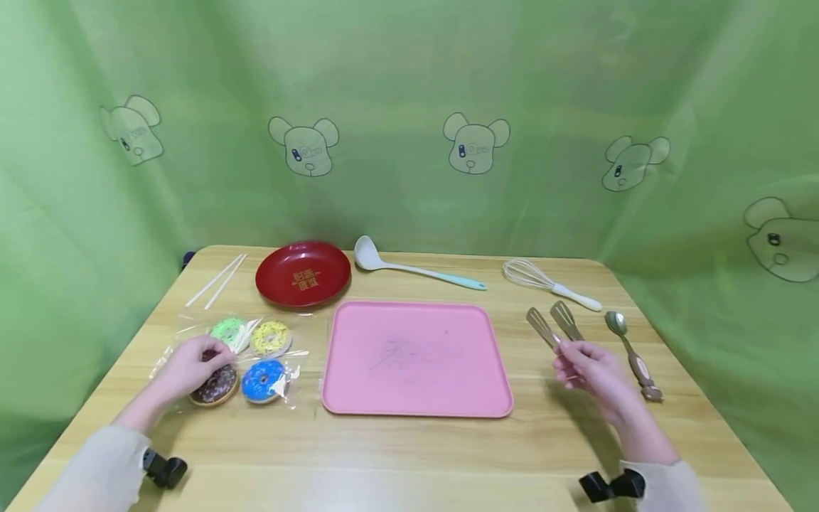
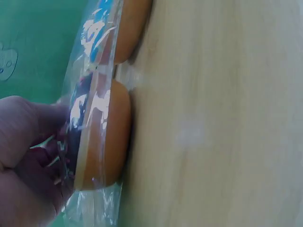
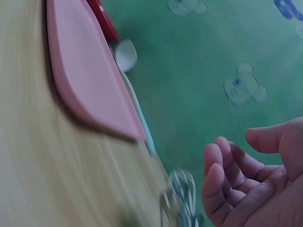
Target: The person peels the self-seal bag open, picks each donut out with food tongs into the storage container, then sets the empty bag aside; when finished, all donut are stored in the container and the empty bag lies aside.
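My left hand (image 1: 195, 366) is at a chocolate doughnut (image 1: 214, 386) with sprinkles, pinching it through its clear plastic wrapping. The left wrist view shows the thumb and curled fingers against the wrapped doughnut's top (image 2: 78, 125), its tan base on the table. Beside it lie a blue doughnut (image 1: 264, 380), a yellow doughnut (image 1: 271, 338) and a green doughnut (image 1: 227, 331), also in clear plastic. On the right, my right hand (image 1: 591, 373) hovers over brown tongs (image 1: 566, 321) with slotted heads, hiding their handle end. Its fingers (image 3: 215, 182) are loosely bent with nothing between them and the thumb.
A pink tray (image 1: 416, 359) lies mid-table. Behind it are a red plate (image 1: 303, 274), a white ladle (image 1: 409, 268) with a mint handle, and white chopsticks (image 1: 216, 279) at back left. A whisk (image 1: 553, 284) and a spoon (image 1: 633, 355) lie at right. Green curtains (image 1: 397, 206) surround the table.
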The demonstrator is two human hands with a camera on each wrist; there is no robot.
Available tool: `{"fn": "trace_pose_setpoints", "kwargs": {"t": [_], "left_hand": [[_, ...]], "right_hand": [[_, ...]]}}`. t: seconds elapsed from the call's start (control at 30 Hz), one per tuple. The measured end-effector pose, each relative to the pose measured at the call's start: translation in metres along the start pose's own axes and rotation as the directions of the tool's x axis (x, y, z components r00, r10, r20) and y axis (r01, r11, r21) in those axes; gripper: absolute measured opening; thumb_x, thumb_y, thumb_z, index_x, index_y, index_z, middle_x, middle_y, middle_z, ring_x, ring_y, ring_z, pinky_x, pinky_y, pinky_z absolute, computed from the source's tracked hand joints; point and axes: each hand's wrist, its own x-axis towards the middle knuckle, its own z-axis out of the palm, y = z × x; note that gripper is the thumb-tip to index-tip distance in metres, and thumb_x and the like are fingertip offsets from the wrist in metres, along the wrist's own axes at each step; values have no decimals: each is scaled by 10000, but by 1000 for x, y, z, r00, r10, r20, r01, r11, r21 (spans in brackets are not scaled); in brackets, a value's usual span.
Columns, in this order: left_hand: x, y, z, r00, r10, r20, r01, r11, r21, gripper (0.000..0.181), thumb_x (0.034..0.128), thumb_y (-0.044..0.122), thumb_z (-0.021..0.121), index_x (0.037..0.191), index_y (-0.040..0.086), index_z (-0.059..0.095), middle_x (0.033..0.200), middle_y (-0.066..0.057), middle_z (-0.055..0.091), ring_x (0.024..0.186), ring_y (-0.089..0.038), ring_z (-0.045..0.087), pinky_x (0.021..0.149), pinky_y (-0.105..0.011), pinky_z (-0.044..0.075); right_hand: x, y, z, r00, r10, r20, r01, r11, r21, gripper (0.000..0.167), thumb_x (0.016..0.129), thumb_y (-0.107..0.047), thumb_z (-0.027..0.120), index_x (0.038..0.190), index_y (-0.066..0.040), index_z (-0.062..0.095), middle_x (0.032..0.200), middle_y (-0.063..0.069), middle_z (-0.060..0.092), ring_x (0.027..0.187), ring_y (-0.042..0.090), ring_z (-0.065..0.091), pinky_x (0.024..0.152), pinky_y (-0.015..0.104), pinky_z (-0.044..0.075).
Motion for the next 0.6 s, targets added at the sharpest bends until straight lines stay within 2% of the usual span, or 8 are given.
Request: {"fn": "trace_pose_setpoints", "kwargs": {"t": [0.1,0.2,0.33,0.37,0.43,0.5,0.6], "left_hand": [[-2,-2,-5,1000,-23,-16,22,999,-35,246,907,253,613,930,11,650,921,-107,642,893,-274,571,810,-469,445],[-4,-4,-11,999,-31,-29,29,997,-76,289,910,284,605,959,3,651,947,-125,647,910,-275,568,815,-451,437],[-3,-5,-18,999,-35,-30,32,993,-110,285,911,274,603,982,1,647,988,-151,643,914,-245,558,801,-369,430],[-3,-5,-19,999,-37,-32,33,993,-113,283,913,270,600,988,1,646,1002,-159,640,916,-238,557,796,-348,435],[-3,-6,-21,998,-43,-37,38,992,-123,292,917,265,595,1002,-10,641,1048,-189,626,940,-233,549,802,-322,431],[-2,-6,-23,998,-47,-44,41,990,-134,297,921,258,589,1018,-19,636,1081,-205,613,935,-176,548,798,-276,436],[-2,-6,-25,997,-54,-57,44,985,-166,325,927,267,581,1047,-32,625,1101,-211,607,902,-54,540,784,-212,435]], "right_hand": [[0,14,-24,999,-4,-43,2,1000,-29,302,931,-305,572,995,-10,585,827,41,638,693,144,622,585,273,529],[9,38,-50,996,9,-87,-14,998,-64,421,911,-360,590,1072,25,537,846,35,648,700,133,632,587,275,536],[20,65,-78,994,5,-111,-11,999,-51,474,884,-370,627,1115,23,497,881,26,652,736,136,643,619,284,548],[20,66,-82,994,3,-108,-11,998,-69,496,885,-367,625,1143,33,485,906,29,649,761,141,641,644,292,548],[20,67,-87,993,-13,-122,3,996,-84,421,879,-367,635,1122,-41,525,921,-9,651,786,118,637,666,279,545],[12,53,-80,988,-28,-150,7,990,-140,434,890,-356,622,1150,-26,513,913,-54,641,803,92,627,689,269,540],[1,34,-68,977,-61,-204,3,961,-276,499,902,-372,596,1197,17,492,922,-93,606,786,13,585,685,219,524]]}}
